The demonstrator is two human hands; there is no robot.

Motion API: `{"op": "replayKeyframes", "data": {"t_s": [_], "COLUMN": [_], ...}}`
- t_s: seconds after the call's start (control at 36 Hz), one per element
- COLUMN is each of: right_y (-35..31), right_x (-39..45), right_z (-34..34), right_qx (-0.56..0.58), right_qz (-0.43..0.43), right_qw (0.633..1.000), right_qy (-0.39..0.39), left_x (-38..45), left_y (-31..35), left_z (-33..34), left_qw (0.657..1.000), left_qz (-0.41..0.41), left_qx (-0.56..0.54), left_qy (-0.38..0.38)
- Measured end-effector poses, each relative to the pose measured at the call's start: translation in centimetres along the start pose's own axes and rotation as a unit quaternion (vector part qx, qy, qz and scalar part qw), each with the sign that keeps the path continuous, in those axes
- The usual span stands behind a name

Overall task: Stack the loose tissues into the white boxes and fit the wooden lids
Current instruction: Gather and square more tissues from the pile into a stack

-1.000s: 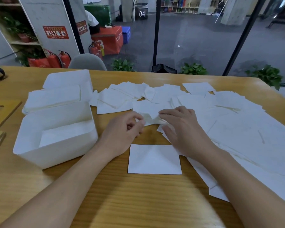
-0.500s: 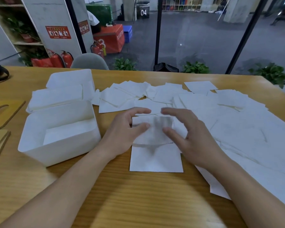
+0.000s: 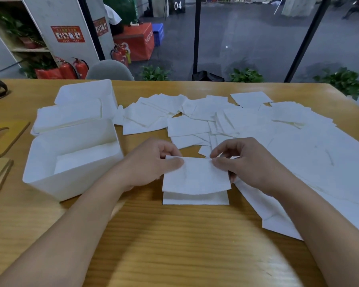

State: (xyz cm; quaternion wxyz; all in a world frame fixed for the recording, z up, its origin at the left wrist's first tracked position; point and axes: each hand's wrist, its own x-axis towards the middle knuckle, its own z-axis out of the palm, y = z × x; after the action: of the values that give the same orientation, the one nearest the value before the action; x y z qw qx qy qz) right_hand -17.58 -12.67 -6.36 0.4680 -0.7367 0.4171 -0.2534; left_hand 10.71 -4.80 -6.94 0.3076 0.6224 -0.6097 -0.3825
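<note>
Pinching the top corners of one tissue (image 3: 196, 177) with my left hand (image 3: 153, 162) and right hand (image 3: 249, 164), I hold it just over a flat tissue (image 3: 195, 198) below my grip, and judge it may sag, crease or land skewed, spoiling the stack bound for the white box (image 3: 71, 162) left of my grip.

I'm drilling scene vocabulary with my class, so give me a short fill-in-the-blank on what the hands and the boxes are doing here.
1. Both hands, left hand and right hand, pinch one ____ by its far corners.
2. The held tissue hangs over another tissue lying flat on the ____.
3. The near white box sits to the ____ of the hands.
4. The wooden lids lie on the table, not on the ____.

Missing words: tissue; table; left; boxes
</note>
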Motion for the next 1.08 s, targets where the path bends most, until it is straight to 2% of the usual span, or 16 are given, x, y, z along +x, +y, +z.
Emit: {"op": "replayKeyframes", "data": {"t_s": [0.06, 0.11, 0.22, 0.42, 0.5, 0.58, 0.72, 0.92, 1.08], "right_y": [0.1, 0.3, 0.5, 0.5, 0.5, 0.5, 0.4, 0.4, 0.4], "right_x": [0.1, 0.1, 0.1, 0.0, -0.1, -0.1, -0.2, -0.4, -0.5], "right_z": [0.0, 0.1, 0.6, 1.1, 1.2, 1.4, 1.6, 3.2, 3.1], "right_qx": [-0.016, -0.044, -0.082, -0.141, -0.158, -0.182, -0.191, -0.209, -0.222], "right_qz": [0.017, 0.025, 0.026, 0.006, -0.004, -0.014, -0.025, -0.056, -0.07], "right_qw": [1.0, 0.999, 0.996, 0.99, 0.987, 0.983, 0.981, 0.976, 0.972], "right_qy": [-0.017, -0.011, -0.016, -0.019, -0.006, 0.005, 0.005, -0.003, -0.012], "left_x": [-0.1, -0.2, -0.3, -0.1, 0.1, 0.1, 1.6, 4.3, 4.3], "left_y": [0.2, 0.2, 0.1, -0.1, -0.3, -0.5, -0.6, -0.8, -1.2], "left_z": [-0.1, -0.1, -0.1, -0.2, 0.1, 0.2, 1.4, 1.7, 2.0], "left_qw": [1.0, 0.999, 0.995, 0.993, 0.989, 0.98, 0.964, 0.947, 0.946], "left_qz": [-0.002, 0.004, 0.004, -0.004, 0.0, 0.022, 0.091, 0.083, 0.081], "left_qx": [-0.013, 0.029, 0.088, 0.104, 0.144, 0.19, 0.177, 0.258, 0.272], "left_qy": [-0.026, -0.036, -0.044, -0.048, -0.018, 0.051, 0.178, 0.172, 0.155]}}
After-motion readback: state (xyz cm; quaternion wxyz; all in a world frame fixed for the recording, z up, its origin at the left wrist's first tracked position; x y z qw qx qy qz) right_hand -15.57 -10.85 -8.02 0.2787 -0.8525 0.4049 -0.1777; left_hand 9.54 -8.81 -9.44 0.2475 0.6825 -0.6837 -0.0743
